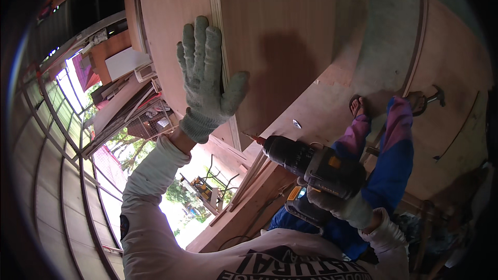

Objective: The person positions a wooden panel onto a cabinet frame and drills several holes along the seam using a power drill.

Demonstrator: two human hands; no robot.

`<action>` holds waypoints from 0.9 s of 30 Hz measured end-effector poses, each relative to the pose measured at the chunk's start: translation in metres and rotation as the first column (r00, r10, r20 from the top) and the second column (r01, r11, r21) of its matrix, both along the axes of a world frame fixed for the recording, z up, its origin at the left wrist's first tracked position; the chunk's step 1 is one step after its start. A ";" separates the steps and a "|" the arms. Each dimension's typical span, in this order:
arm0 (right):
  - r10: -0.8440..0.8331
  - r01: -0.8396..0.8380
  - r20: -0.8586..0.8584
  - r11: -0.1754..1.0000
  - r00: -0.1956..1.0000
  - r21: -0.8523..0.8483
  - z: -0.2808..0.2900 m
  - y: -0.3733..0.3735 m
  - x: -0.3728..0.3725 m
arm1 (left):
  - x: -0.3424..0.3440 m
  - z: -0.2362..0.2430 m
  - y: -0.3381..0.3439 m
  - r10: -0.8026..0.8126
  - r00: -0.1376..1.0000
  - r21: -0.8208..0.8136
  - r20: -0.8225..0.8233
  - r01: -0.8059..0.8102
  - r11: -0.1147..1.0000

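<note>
My left hand (202, 80), in a pale grey knitted glove, lies flat with its fingers stretched out and thumb spread. It rests on a brown wooden panel (174, 5), along the layered plywood edge (217, 10) where it meets a second, darker panel (280, 15). My right hand (340, 207), gloved too, is wrapped round the grip of a black cordless drill (311, 163). The drill's thin bit (251, 136) points left toward the lower end of the plywood edge. Whether the tip touches the wood I cannot tell.
A claw hammer (436, 96) lies at the right near my sandalled feet (358, 106). A small shiny object (296, 123) sits on the pale surface beyond the drill. Stacked boards (122, 103) stand at the left, near a metal-framed wall (52, 176). A wooden beam (244, 207) runs below the drill.
</note>
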State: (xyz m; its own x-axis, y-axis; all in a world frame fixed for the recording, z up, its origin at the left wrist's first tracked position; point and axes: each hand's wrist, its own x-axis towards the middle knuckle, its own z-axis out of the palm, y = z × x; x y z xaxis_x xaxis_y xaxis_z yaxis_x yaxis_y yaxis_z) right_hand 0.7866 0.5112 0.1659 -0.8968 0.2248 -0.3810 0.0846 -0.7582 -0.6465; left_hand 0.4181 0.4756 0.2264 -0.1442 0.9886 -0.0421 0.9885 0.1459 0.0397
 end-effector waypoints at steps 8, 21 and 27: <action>0.000 -0.001 0.044 1.000 0.999 0.026 0.007 0.006 -0.001 | -0.002 -0.002 0.002 -0.004 0.999 0.013 0.035 0.003 1.000; -0.013 0.041 0.113 0.966 0.994 -0.255 0.008 -0.002 0.004 | -0.002 0.000 0.006 -0.011 0.999 0.027 0.035 0.010 1.000; 0.114 -0.060 0.124 0.925 0.986 -0.375 0.008 0.006 0.004 | 0.002 0.002 0.005 0.030 0.999 -0.002 0.024 -0.030 1.000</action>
